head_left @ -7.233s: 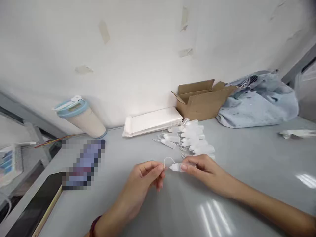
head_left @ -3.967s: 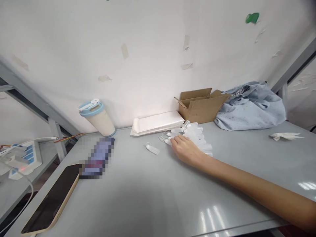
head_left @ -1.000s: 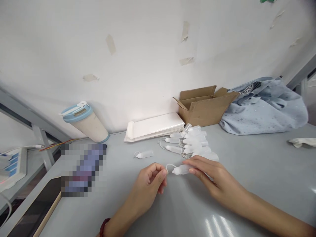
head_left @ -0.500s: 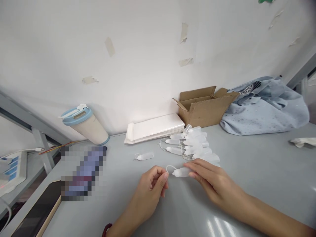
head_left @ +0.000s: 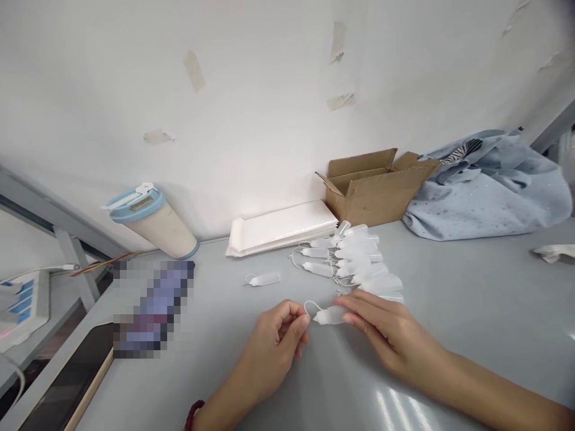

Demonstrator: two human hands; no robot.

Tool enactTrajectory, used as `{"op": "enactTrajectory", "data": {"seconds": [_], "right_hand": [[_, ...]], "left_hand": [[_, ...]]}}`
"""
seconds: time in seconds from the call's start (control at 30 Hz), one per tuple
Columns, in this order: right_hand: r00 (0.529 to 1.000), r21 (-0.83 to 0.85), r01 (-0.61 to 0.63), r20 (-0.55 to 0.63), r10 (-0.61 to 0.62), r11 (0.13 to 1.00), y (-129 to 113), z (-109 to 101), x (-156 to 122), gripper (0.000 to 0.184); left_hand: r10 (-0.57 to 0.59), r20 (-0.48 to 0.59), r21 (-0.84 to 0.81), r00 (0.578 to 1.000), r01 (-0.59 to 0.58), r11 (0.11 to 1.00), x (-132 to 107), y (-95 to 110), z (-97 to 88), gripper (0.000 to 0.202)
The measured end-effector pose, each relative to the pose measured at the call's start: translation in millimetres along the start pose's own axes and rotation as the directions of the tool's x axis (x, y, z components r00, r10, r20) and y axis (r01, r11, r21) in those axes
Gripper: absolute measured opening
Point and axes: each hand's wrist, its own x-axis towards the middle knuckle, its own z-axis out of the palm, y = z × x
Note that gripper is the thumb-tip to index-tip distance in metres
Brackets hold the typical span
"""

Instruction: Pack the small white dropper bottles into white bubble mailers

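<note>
My right hand (head_left: 386, 326) pinches a small translucent plastic dropper bottle (head_left: 330, 315) by its body, with the nozzle pointing left. A thin white cord loop (head_left: 309, 309) rises from the nozzle end toward my left hand (head_left: 276, 341), whose fingertips are pinched at the loop's end. The exact grip on the cord is hard to see. Just behind my right fingers lies a heap of similar bottles (head_left: 354, 257) with cord loops. Another single bottle (head_left: 265, 279) lies alone on the grey table (head_left: 431, 359), left of the heap.
A stack of white flat packets (head_left: 281, 228) and an open cardboard box (head_left: 372, 188) stand against the white wall. A blue cloth bag (head_left: 487, 188) lies to the right. A lidded cup (head_left: 150, 220), a pixelated item (head_left: 153, 308) and a phone (head_left: 67, 383) are at left.
Over the last second, my hands have barely moved and still hold the bottle and cord. The view has shifted slightly. Compared with the oldest frames, a lone bottle now lies left of the heap.
</note>
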Motion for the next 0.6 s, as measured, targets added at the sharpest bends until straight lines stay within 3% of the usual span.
{"op": "enactTrajectory", "data": {"seconds": [0.27, 0.6], "right_hand": [[0.998, 0.032, -0.061, 0.025, 0.060, 0.998, -4, -9, 5, 0.025], [0.998, 0.060, -0.041, 0.040, 0.038, 0.997, -3, -12, 6, 0.021]], "left_hand": [[0.003, 0.047, -0.339, 0.999, 0.013, 0.941, 5, 2, -7.9, 0.032], [0.015, 0.064, -0.148, 0.998, -0.005, 0.989, 0, 1, 0.0, 0.025]]}}
